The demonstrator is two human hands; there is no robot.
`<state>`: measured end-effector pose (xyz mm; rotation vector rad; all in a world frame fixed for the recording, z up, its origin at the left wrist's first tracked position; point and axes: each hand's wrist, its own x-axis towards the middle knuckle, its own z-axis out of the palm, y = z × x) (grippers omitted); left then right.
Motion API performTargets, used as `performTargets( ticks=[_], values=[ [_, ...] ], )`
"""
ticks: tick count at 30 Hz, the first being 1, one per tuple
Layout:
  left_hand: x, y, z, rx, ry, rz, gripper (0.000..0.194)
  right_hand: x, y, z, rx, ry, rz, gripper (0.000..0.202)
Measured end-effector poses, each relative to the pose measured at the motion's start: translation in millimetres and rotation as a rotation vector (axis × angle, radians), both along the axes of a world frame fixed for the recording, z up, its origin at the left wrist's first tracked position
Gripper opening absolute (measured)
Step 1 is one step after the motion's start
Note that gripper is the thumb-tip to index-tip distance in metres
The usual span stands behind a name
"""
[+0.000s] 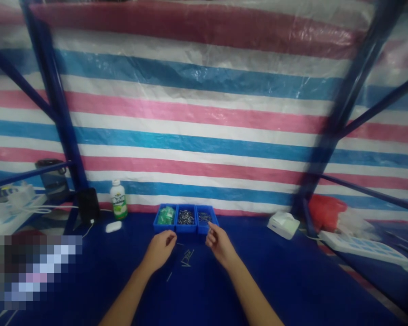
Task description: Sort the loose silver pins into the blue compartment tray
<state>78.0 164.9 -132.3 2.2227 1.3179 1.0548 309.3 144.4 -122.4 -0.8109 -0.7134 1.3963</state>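
Note:
My right hand (219, 243) is in front of the right-hand blue bin (202, 230), thumb and index finger pinched together at its near edge. A small pale glint shows at those fingertips, too small to name. That bin contains thin metal pins (204, 217). My left hand (161, 248) is closed with curled fingers in front of the left-hand blue bin (159, 227), which holds green plastic packets (166, 215); whatever it grips is hidden. Short metal pieces (186, 217) fill the middle bin (186, 229). Between my hands, several loose thin pins (187, 258) lie on the blue tabletop (197, 299).
A white bottle with a green label (119, 199), a white oval case (114, 227) and a dark phone (88, 206) on a cable stand at left. At right are a tissue pack (283, 225), a power strip (363, 247) and a red bag (326, 210). Blue frame posts flank the striped sheet.

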Motion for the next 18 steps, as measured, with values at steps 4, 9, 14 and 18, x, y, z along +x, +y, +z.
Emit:
performTargets(
  ticks=[4,9,14,18],
  values=[
    [-2,-4,5.5,-0.092,0.015,-0.046,0.021,1,6,-9.2,-0.126,-0.107,-0.082,0.037],
    [-15,-11,9.2,-0.19,0.19,-0.179,0.033,-6,4,-17.7,0.069,-0.598,-0.105,0.038],
    [-19,-14,5.4,-0.262,0.385,-0.218,0.053,-13,-15,-15.7,0.563,-1.255,0.183,0.051],
    [-19,-13,4.8,-0.243,0.394,-0.188,0.053,-15,-24,-15.1,0.549,-1.467,0.343,0.077]
  ],
)
